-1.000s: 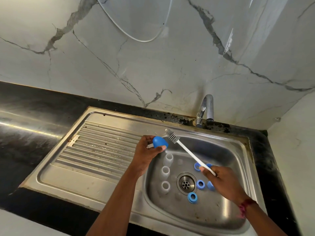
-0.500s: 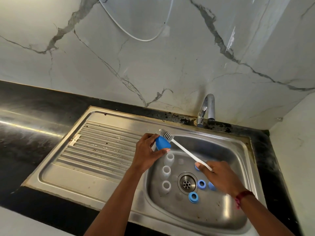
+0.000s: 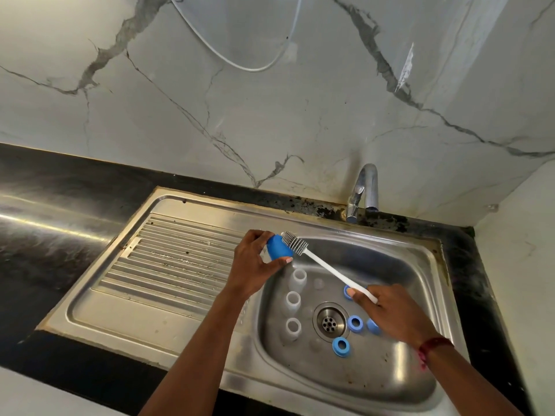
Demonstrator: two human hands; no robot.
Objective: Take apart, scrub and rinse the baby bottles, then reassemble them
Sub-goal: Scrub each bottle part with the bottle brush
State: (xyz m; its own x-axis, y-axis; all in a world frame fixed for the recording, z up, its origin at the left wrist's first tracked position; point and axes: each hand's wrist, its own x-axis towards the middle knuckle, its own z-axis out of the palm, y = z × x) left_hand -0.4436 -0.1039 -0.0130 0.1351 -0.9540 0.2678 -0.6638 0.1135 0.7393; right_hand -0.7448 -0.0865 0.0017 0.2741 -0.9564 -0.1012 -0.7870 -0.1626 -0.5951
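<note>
Blue cap [image 3: 279, 249], pinched round its sides by the left hand [image 3: 255, 264] at the sink's [image 3: 186, 298] left edge, looks light, stiff, probably slippery; right hand [image 3: 390, 310] grips the brush [image 3: 330, 269] handle.

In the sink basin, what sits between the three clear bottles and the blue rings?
In the head view, the drain lies between the clear bottles and the blue rings, along with a few pale clear pieces too faint to identify.
</note>
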